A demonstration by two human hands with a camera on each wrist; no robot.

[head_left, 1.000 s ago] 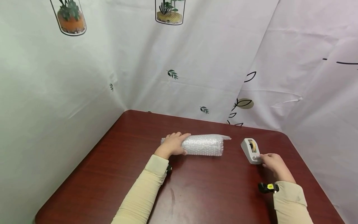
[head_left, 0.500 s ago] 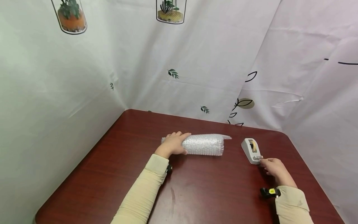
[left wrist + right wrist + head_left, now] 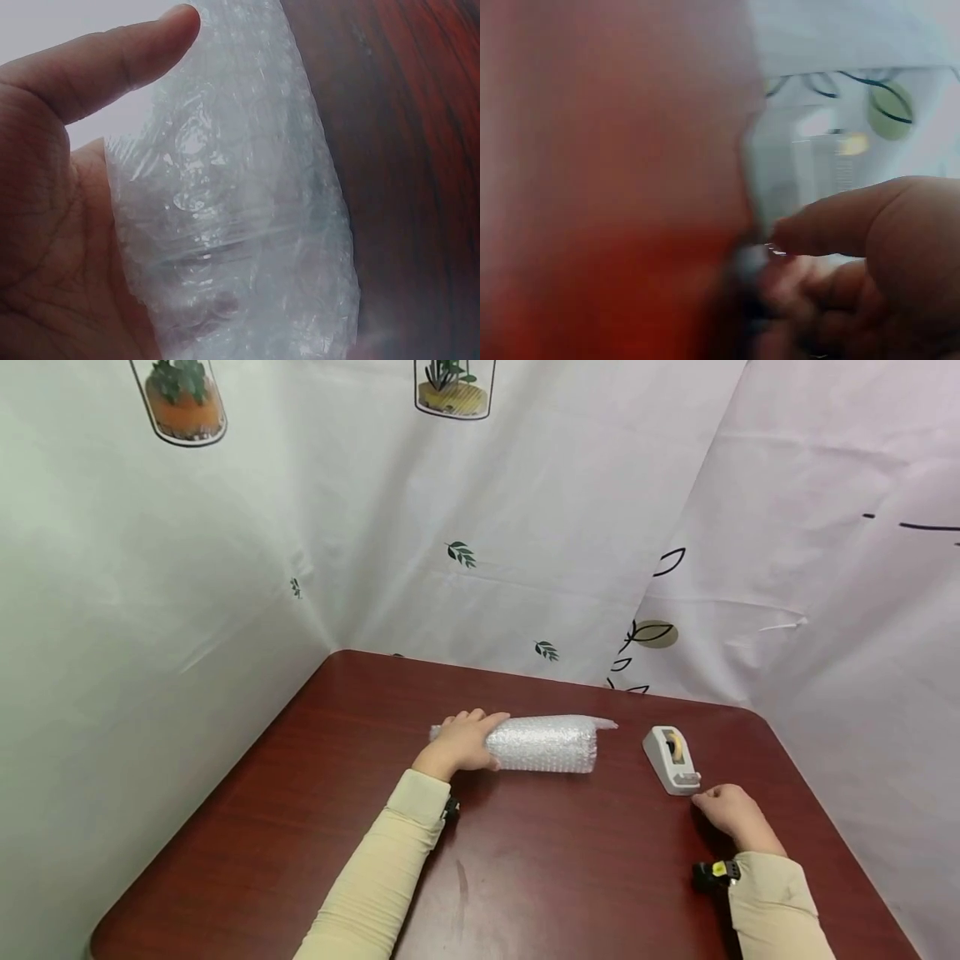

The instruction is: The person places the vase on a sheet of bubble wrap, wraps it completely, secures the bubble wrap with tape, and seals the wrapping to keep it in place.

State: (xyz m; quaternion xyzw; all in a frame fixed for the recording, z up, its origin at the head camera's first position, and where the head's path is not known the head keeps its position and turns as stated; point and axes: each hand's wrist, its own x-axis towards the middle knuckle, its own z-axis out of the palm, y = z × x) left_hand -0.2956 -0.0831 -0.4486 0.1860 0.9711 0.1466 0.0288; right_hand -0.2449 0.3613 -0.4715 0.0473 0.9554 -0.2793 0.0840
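A roll of bubble wrap [image 3: 543, 743] lies across the table, a loose flap sticking out at its right end. My left hand [image 3: 459, 745] grips its left part from above, fingers over the top and thumb on the near side. In the left wrist view the clear bubble wrap [image 3: 240, 195] sits against the palm. A white tape dispenser [image 3: 670, 762] with a yellowish roll core stands to the right. Just in front of it, my right hand [image 3: 731, 812] pinches a clear, glinting bit of tape [image 3: 778, 250] between thumb and finger; most of the strip cannot be made out.
The dark red-brown table [image 3: 555, 860] has rounded far corners. White printed curtains [image 3: 510, 510] hang along its back and sides. A black wrist camera [image 3: 712, 874] sits by the right cuff.
My right hand has drawn back slightly from the dispenser's front edge, toward me. The left hand and the bubble wrap roll stay in place. The head view has shifted a little.
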